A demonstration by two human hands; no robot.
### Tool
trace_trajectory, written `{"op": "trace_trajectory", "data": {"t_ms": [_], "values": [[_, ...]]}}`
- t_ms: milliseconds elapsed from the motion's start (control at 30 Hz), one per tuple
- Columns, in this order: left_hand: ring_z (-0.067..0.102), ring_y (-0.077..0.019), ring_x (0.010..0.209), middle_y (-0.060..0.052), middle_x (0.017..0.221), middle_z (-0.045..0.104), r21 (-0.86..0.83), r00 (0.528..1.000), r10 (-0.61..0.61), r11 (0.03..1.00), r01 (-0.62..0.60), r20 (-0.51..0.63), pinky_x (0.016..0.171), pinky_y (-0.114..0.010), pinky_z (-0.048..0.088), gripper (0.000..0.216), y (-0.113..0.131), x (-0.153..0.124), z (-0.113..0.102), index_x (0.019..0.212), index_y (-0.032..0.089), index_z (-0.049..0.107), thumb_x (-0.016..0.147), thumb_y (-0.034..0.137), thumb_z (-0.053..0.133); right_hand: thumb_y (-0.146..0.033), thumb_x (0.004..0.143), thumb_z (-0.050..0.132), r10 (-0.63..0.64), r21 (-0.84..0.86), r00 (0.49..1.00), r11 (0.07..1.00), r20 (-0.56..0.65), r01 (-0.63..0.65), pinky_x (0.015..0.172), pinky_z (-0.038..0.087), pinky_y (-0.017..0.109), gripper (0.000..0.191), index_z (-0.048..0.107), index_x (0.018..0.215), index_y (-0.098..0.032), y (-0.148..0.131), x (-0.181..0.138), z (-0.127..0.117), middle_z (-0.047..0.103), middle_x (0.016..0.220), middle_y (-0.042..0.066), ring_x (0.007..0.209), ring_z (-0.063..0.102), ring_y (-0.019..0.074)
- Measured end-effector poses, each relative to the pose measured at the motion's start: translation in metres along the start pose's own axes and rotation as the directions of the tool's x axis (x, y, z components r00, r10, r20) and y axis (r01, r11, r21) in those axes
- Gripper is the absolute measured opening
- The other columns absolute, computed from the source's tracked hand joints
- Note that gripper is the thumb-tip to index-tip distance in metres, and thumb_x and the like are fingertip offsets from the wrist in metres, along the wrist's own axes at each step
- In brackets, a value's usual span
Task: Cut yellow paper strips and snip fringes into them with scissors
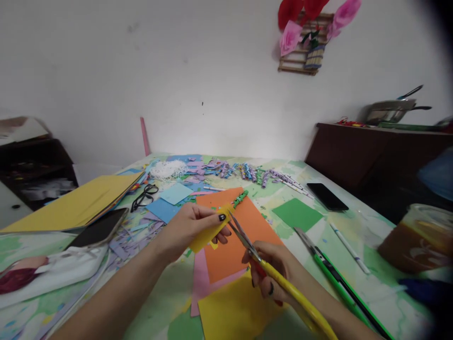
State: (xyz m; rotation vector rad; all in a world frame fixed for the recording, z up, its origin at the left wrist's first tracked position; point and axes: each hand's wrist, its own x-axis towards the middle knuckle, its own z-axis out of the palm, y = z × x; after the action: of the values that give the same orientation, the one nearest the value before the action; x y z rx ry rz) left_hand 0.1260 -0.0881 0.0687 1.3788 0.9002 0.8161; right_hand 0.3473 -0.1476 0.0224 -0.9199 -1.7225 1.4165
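Observation:
Between its thumb and fingers my left hand [193,226] pinches a strip of yellow paper [208,232], raised over the table. My right hand [271,269] grips scissors [283,278] with yellow and red handles. Their blades [240,231] point up and left, with the tips at the strip's right edge. Underneath lie an orange sheet [233,264], a pink sheet [200,283] and a yellow sheet [230,311]. A curled green paper piece [240,199] rests on the orange sheet, just beyond the strip.
At right lie a green square [297,214], a green utility knife [336,278], a white stick [350,248], a phone [327,196] and a jar [414,238]. Glasses [144,197], another phone [99,227] and yellow sheets [78,200] are at left. Curled paper pieces [247,173] line the back.

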Motion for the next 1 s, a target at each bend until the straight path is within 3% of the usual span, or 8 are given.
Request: {"op": "trace_trajectory", "data": {"t_ms": [133, 200, 333, 433, 500, 633, 800, 1000], "values": [[0.065, -0.0145, 0.059, -0.006, 0.066, 0.073, 0.049, 0.985, 0.116, 0.993, -0.11, -0.125, 0.056, -0.023, 0.048, 0.021, 0.01, 0.005, 0.001, 0.071, 0.015, 0.075, 0.078, 0.033, 0.068, -0.06, 0.074, 0.063, -0.026, 0.043, 0.999, 0.999, 0.037, 0.024, 0.036, 0.034, 0.016, 0.06, 0.053, 0.11, -0.014, 0.002, 0.0, -0.011, 0.055, 0.069, 0.0, 0.046, 0.046, 0.0077], [0.064, -0.0132, 0.059, -0.005, 0.068, 0.073, 0.033, 0.97, 0.158, 0.987, -0.155, -0.183, 0.057, -0.022, 0.047, 0.017, 0.009, 0.006, 0.0, 0.073, 0.015, 0.075, 0.076, 0.031, 0.07, -0.061, 0.075, 0.063, -0.005, 0.018, 0.999, 1.0, 0.037, 0.004, 0.038, 0.036, 0.017, 0.057, 0.055, 0.108, -0.015, 0.003, 0.0, -0.017, 0.057, 0.071, 0.001, 0.048, 0.048, 0.0088], [0.065, -0.0136, 0.058, -0.005, 0.071, 0.074, -0.005, 0.968, 0.165, 0.986, -0.169, -0.19, 0.058, -0.023, 0.047, 0.021, 0.001, 0.007, 0.0, 0.087, 0.014, 0.073, 0.074, 0.03, 0.073, -0.058, 0.076, 0.065, -0.04, 0.039, 0.994, 0.998, -0.099, 0.045, 0.046, 0.044, 0.022, 0.046, 0.057, 0.093, -0.016, 0.004, 0.004, -0.024, 0.06, 0.073, 0.003, 0.054, 0.055, 0.0127], [0.066, -0.0155, 0.058, -0.006, 0.074, 0.074, -0.02, 0.972, 0.147, 0.988, -0.153, -0.183, 0.057, -0.025, 0.049, 0.04, -0.007, 0.007, 0.0, 0.106, 0.014, 0.064, 0.072, 0.032, 0.074, -0.055, 0.074, 0.068, -0.075, 0.063, 0.979, 0.994, -0.188, 0.088, 0.054, 0.048, 0.027, 0.045, 0.056, 0.097, -0.018, 0.004, 0.006, -0.028, 0.062, 0.087, 0.006, 0.061, 0.058, 0.0149], [0.066, -0.0164, 0.059, -0.007, 0.075, 0.074, -0.018, 0.968, 0.153, 0.987, -0.159, -0.199, 0.057, -0.026, 0.049, 0.046, -0.012, 0.008, 0.0, 0.11, 0.014, 0.058, 0.072, 0.034, 0.075, -0.051, 0.073, 0.072, -0.083, 0.062, 0.97, 0.993, -0.229, 0.1, 0.063, 0.049, 0.028, 0.045, 0.057, 0.101, -0.019, 0.005, 0.008, -0.032, 0.061, 0.098, 0.009, 0.076, 0.061, 0.0191], [0.065, -0.0166, 0.056, -0.005, 0.069, 0.072, 0.005, 0.966, 0.163, 0.986, -0.166, -0.2, 0.057, -0.027, 0.048, 0.043, -0.017, 0.01, 0.003, 0.107, 0.015, 0.055, 0.074, 0.036, 0.072, -0.045, 0.073, 0.074, -0.071, 0.089, 0.961, 0.991, -0.266, 0.098, 0.074, 0.049, 0.031, 0.042, 0.059, 0.103, -0.02, 0.01, 0.013, -0.037, 0.061, 0.099, 0.008, 0.092, 0.06, 0.0236], [0.063, -0.0156, 0.056, -0.006, 0.067, 0.07, 0.035, 0.97, 0.171, 0.985, -0.168, -0.175, 0.057, -0.026, 0.049, 0.025, -0.017, 0.01, 0.007, 0.082, 0.014, 0.063, 0.072, 0.035, 0.072, -0.039, 0.065, 0.081, -0.08, 0.154, 0.958, 0.98, -0.276, 0.127, 0.078, 0.049, 0.033, 0.043, 0.057, 0.095, -0.02, 0.018, 0.018, -0.039, 0.06, 0.098, 0.006, 0.094, 0.06, 0.0241], [0.062, -0.0144, 0.056, -0.004, 0.068, 0.07, 0.011, 0.972, 0.167, 0.986, -0.167, -0.163, 0.057, -0.025, 0.048, 0.02, -0.018, 0.01, 0.003, 0.076, 0.016, 0.065, 0.072, 0.035, 0.071, -0.048, 0.065, 0.078, -0.084, 0.186, 0.963, 0.973, -0.254, 0.134, 0.085, 0.047, 0.037, 0.054, 0.056, 0.106, -0.02, 0.019, 0.017, -0.044, 0.061, 0.098, 0.008, 0.096, 0.06, 0.0246]]}}
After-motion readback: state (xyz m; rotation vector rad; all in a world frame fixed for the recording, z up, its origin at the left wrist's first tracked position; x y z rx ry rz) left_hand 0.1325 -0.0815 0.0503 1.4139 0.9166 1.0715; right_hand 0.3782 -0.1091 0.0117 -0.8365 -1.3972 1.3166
